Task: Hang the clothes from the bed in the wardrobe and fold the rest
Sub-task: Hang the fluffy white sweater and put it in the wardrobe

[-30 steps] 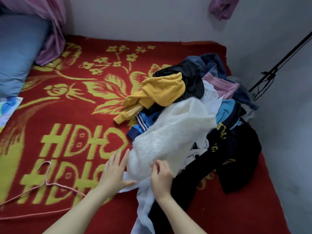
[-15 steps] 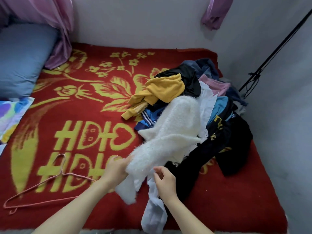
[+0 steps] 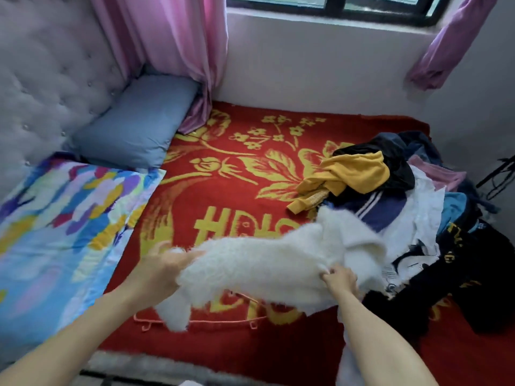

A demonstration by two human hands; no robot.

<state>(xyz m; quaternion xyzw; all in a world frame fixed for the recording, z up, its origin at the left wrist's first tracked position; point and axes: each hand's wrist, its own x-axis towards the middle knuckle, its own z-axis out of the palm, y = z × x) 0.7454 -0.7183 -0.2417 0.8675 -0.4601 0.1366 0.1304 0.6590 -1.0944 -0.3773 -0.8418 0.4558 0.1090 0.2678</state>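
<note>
White fluffy knit garment [image 3: 264, 263]: held stretched between both hands above the red-and-yellow floral blanket [image 3: 223, 204]. Left hand [image 3: 158, 271] grips its left end; right hand [image 3: 341, 280] pinches its right edge. Pink wire hanger [image 3: 223, 321] lies on the blanket beneath. Mixed clothes pile [image 3: 418, 204] heaped at right.

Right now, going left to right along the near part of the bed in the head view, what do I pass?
colourful patterned cover → left hand → white fluffy garment, gripped by both hands → right hand → black garment with yellow lettering
</note>
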